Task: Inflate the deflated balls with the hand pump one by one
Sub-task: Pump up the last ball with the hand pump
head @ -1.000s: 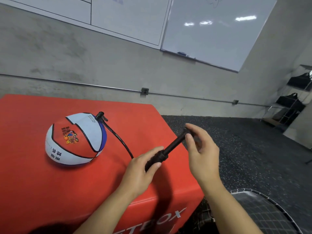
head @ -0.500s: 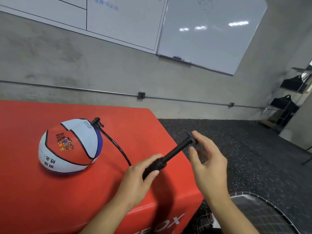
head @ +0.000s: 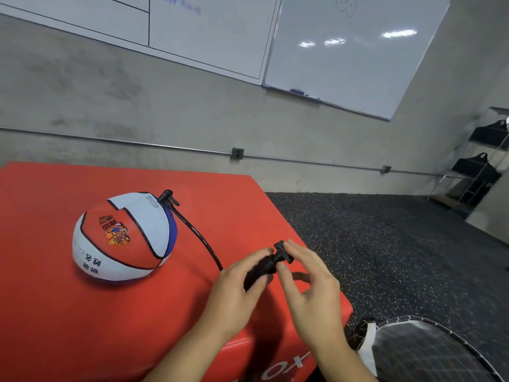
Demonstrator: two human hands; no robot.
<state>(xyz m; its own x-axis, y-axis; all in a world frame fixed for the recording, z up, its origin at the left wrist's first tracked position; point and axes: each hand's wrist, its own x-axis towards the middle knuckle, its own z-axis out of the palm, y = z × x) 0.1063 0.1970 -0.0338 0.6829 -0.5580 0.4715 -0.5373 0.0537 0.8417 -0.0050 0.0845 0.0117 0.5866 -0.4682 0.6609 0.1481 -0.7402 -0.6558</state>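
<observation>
grey concrete wall and whiteboards back a red padded box [head: 82, 312]. on it, at nine o'clock of the hands, sits the ball [head: 124, 235], sagging and only part filled, hose [head: 192, 235] plugged in. left hand [head: 237, 288] wraps the hand pump [head: 261, 268] barrel; right hand [head: 308, 282] pinches its handle, plunger pushed in. more strokes needed; no other balls in view.

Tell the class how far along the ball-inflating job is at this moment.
Done: the hose is plugged into the ball. In hand: left hand grips the pump, right hand on its handle, plunger pushed in. Left: the ball looks slightly flattened; no other balls show.
</observation>
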